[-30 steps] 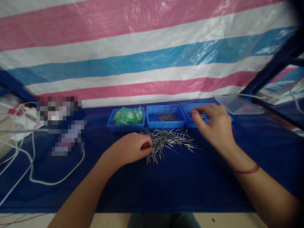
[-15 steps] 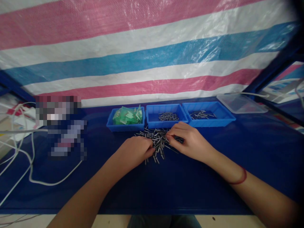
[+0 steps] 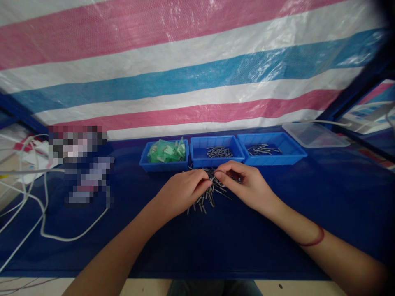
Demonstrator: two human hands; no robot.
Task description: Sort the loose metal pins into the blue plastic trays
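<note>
A loose pile of small metal pins (image 3: pixel 202 201) lies on the blue table. Over its left part is my left hand (image 3: pixel 188 187), thumb and fingers pinched together; what they grip is too small to name. My right hand (image 3: pixel 243 181) faces it over the right part, fingertips also pinched, nearly touching the left fingertips. Behind the pile, the middle blue bin (image 3: pixel 216 161) and the right blue bin (image 3: pixel 274 159) each hold similar pins. The left blue bin (image 3: pixel 163 166) holds green plastic packets (image 3: pixel 168 151).
A clear plastic lid (image 3: pixel 316 135) lies at the back right. White cables (image 3: pixel 61 238) loop over the table's left side, beside blurred items (image 3: pixel 89 176). A striped sheet (image 3: pixel 185 82) hangs behind the bins.
My left hand has moved right and slightly up, closer to the right fingertips. My right hand has turned slightly, its fingertips still together.
</note>
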